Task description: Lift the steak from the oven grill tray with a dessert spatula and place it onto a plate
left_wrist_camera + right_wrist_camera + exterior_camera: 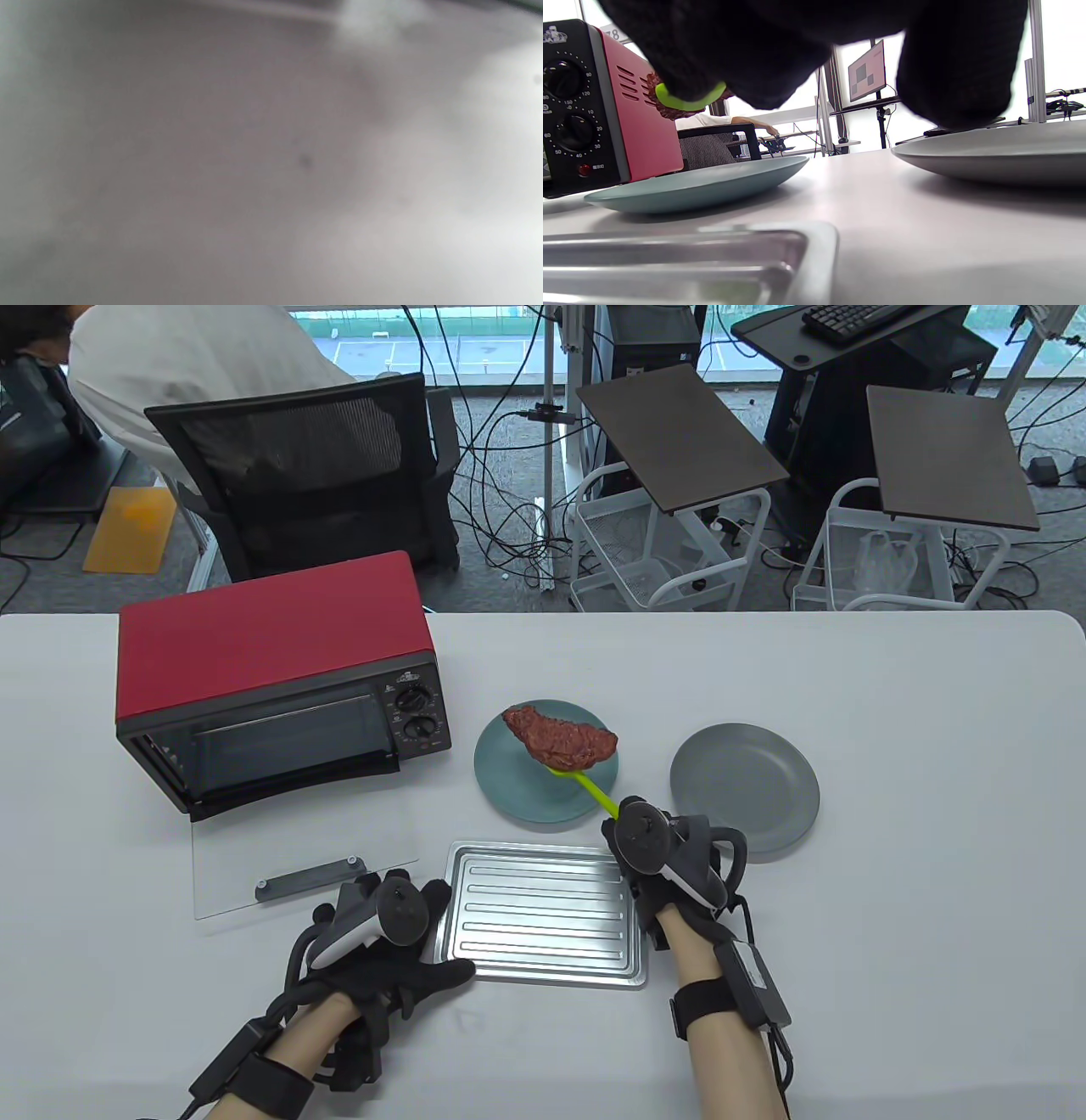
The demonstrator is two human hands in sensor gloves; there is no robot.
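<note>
Right hand grips the lime-green dessert spatula handle; floppy red-brown steak overhangs the blade above the teal round plate, centre frame, so keep level.

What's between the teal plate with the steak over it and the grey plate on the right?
Bare white table between teal plate and grey plate; only the green spatula handle slants near the teal plate's rim. Table view and right wrist view both show it.

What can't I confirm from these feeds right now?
- Spatula blade: table view, hidden under the steak.
- Steak touching the teal plate or above it: unclear in both usable views.
- Right hand grip: tracker covers the fingers.
- Left wrist view: blurred throughout.
- Left hand contact with the tray: unclear.
</note>
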